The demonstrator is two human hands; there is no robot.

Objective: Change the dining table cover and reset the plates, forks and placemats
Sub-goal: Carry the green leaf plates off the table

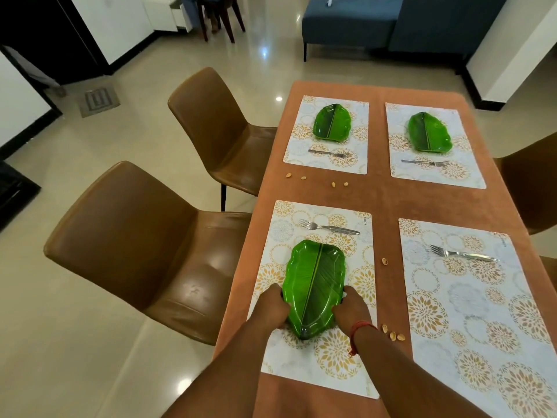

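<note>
A green leaf-shaped plate (313, 285) lies on the near left placemat (319, 363). My left hand (271, 306) grips its left edge and my right hand (351, 309) grips its right edge. A fork (328, 227) lies above it on the same mat. The near right placemat (476, 321) carries only a fork (462, 254). Two far placemats (327, 134) (434, 146) each hold a green leaf plate (331, 123) (429, 132) and a fork (328, 152) (425, 162). All rest on an orange-brown table cover (382, 194).
Several nut shells (391, 334) are scattered on the cover, also shells (339, 184) between the mats. Two brown chairs (144, 245) (220, 128) stand along the table's left side; another chair (530, 179) is at the right. A blue sofa (376, 22) is beyond.
</note>
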